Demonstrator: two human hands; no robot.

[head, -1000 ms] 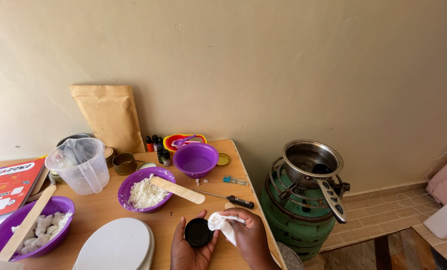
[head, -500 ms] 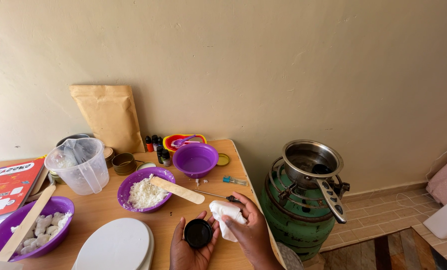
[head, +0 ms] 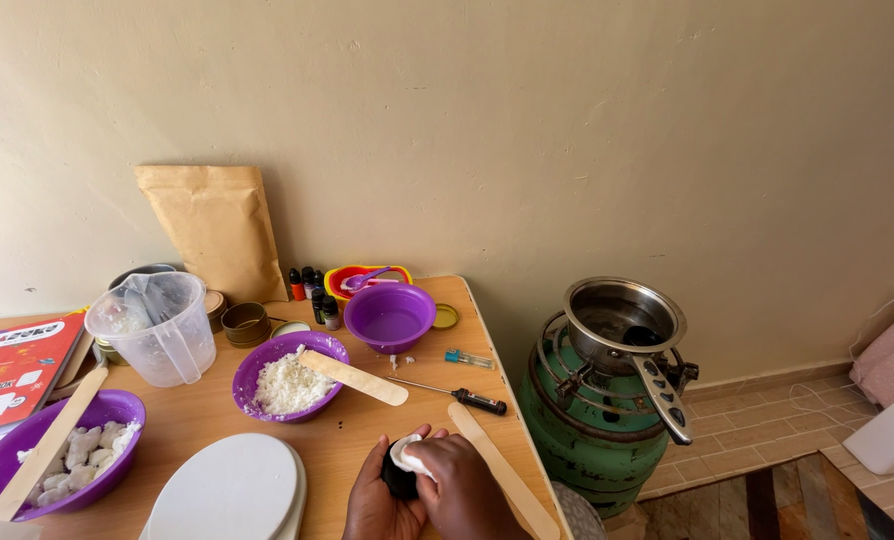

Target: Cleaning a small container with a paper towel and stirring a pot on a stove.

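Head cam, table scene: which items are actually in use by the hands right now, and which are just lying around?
In use:
- left hand holding small black tin
- right hand pressing white cloth into it

Lying about:
- loose wooden stick beside the hands
- screwdriver
- purple bowl of white flakes with stick
- clear jug
- brown pouch
- pot on green gas cylinder

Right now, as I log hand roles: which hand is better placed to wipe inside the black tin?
Right hand: it presses the white cloth into the black tin, which the left hand cups underneath.
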